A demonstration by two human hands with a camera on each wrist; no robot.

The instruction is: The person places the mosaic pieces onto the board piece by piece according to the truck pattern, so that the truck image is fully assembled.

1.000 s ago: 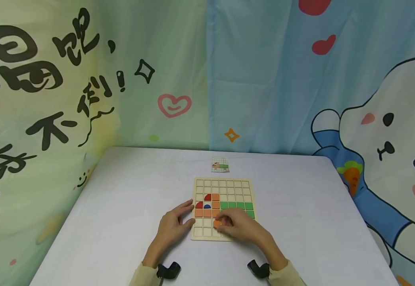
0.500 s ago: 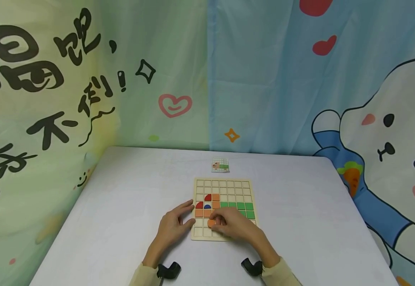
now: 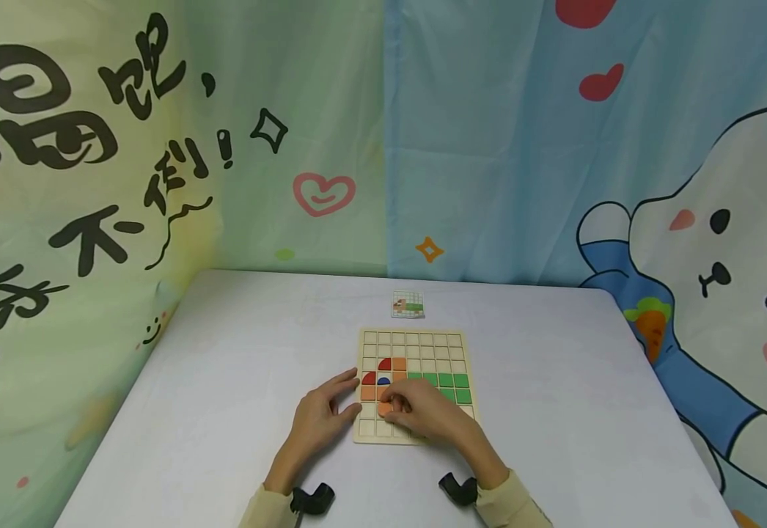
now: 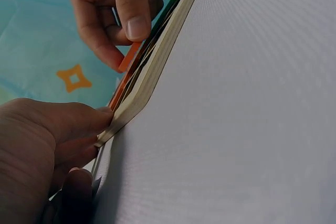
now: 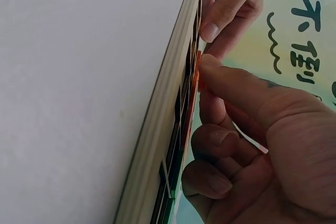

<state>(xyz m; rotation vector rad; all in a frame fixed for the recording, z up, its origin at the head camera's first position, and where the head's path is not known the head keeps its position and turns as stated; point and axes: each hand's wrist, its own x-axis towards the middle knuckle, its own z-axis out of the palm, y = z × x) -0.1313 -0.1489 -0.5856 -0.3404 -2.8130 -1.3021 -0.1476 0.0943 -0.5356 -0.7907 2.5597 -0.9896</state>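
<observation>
A wooden grid board (image 3: 416,332) lies on the white table. Pressed into its cells are red rounded tiles (image 3: 385,364), a blue half-round tile (image 3: 383,381), orange square tiles (image 3: 368,393) and green square tiles (image 3: 460,380). Between thumb and forefinger my right hand (image 3: 431,415) pinches an orange tile with a rounded edge (image 3: 383,411), low over the lower left cells; the left wrist view shows this tile (image 4: 130,57) tilted. My left hand (image 3: 316,416) touches the board's left edge with thumb and fingertips. The right hand hides several cells.
A small pattern card (image 3: 408,304) with a printed grid lies behind the board. Each wrist wears a black camera mount (image 3: 313,500). A printed cloth backdrop (image 3: 489,147) rises behind the table (image 3: 258,330).
My right hand has slid leftward across the board with the orange rounded tile, which now sits just below the left orange squares. The left hand has stayed at the board's edge.
</observation>
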